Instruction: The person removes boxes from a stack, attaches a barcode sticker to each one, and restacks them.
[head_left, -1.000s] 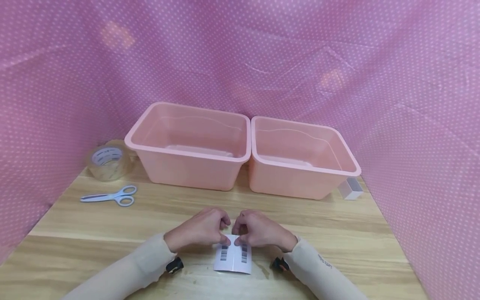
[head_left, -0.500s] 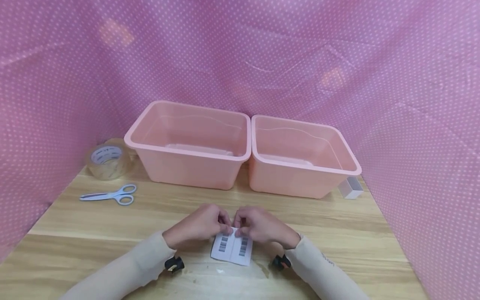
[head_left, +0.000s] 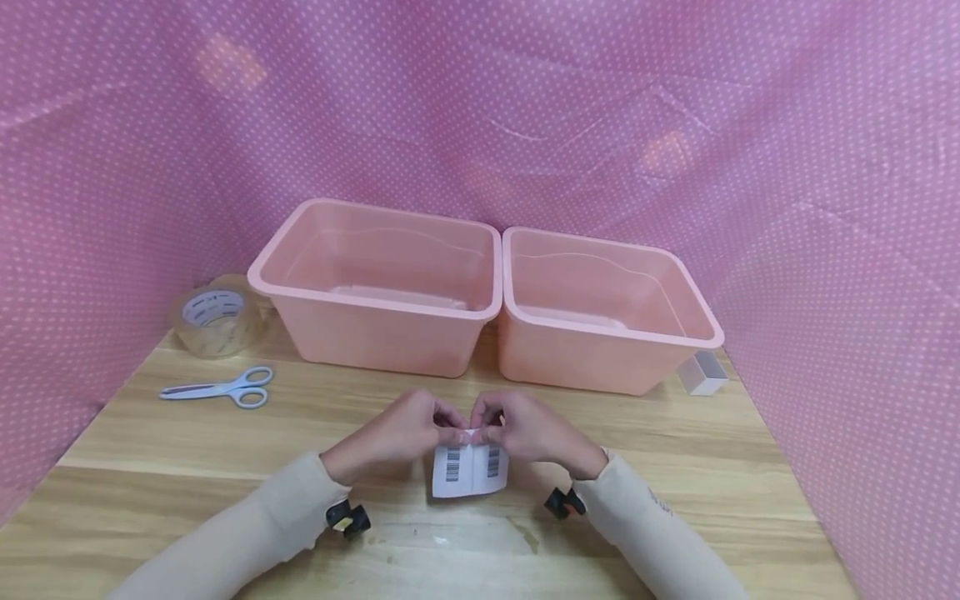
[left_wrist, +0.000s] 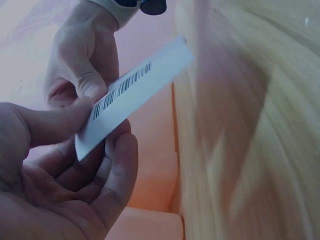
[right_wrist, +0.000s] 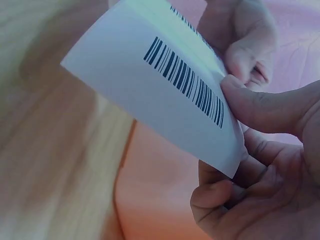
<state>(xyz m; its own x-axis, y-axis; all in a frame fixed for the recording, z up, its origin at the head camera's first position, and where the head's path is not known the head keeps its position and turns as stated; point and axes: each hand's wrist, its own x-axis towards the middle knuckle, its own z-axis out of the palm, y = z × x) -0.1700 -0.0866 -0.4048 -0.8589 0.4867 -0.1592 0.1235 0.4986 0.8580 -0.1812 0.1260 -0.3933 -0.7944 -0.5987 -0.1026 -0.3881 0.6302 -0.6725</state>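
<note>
Between my two hands is a small white sheet of barcode labels [head_left: 471,483], two black barcodes side by side with a line down the middle. My left hand [head_left: 408,429] pinches its far edge between thumb and fingers. Close beside it, my right hand [head_left: 531,429] pinches the same edge, the thumbs nearly meeting. In the left wrist view the sheet [left_wrist: 140,92] is held tilted above the wooden table, fingers curled behind it. The right wrist view shows the barcode sheet [right_wrist: 135,85] bowed slightly, its near end free.
Two pink plastic bins [head_left: 375,333] [head_left: 577,358] stand side by side at the back. At left lie blue scissors [head_left: 221,390] and a roll of clear tape [head_left: 217,329]. A small white box [head_left: 702,375] sits by the right bin. Pink dotted cloth [head_left: 480,108] surrounds the wooden table [head_left: 187,467].
Both hands have moved away from the body towards the bins, carrying the label sheet with them. Its tilt has changed along the way. Bins, scissors and tape stay put.
</note>
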